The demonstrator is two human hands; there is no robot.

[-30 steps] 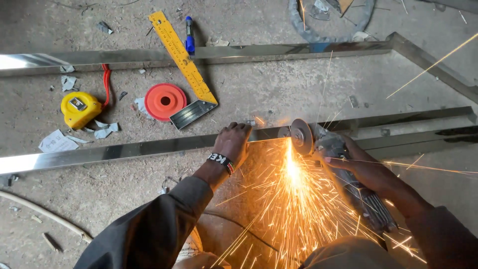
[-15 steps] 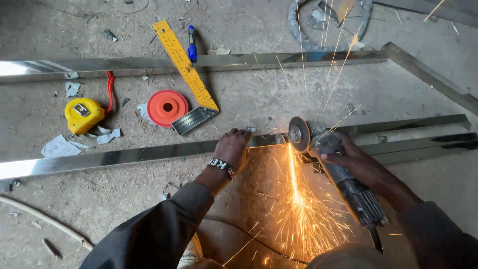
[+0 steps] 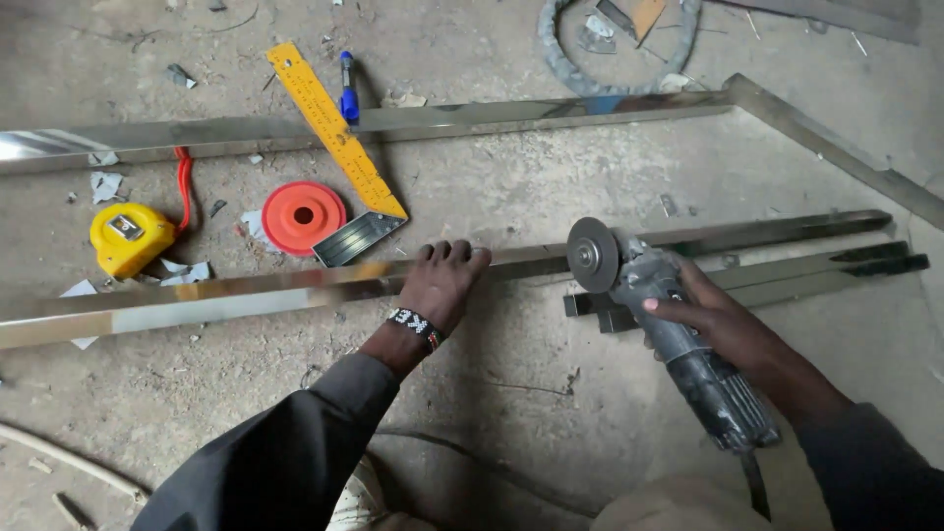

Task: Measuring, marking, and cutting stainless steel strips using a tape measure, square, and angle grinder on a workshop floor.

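A long shiny square steel tube (image 3: pixel 246 295) lies across the concrete floor. My left hand (image 3: pixel 442 283) presses down on it, fingers curled over its far edge, a beaded band on the wrist. My right hand (image 3: pixel 713 320) grips a dark angle grinder (image 3: pixel 678 344) by its body. The grinder's grey disc (image 3: pixel 593 256) stands upright just at the tube, right of my left hand. No sparks show.
A yellow tape measure (image 3: pixel 128 236), an orange disc (image 3: pixel 303 216), a yellow try square (image 3: pixel 339 157) and a blue marker (image 3: pixel 348 88) lie beyond the tube. More steel tubes (image 3: pixel 787 270) lie to the right; another long tube (image 3: pixel 492 116) runs along the back. Paper scraps litter the floor.
The shower of sparks below the disc has stopped. The grinder has shifted slightly right and the view has moved closer; my left hand stays on the tube.
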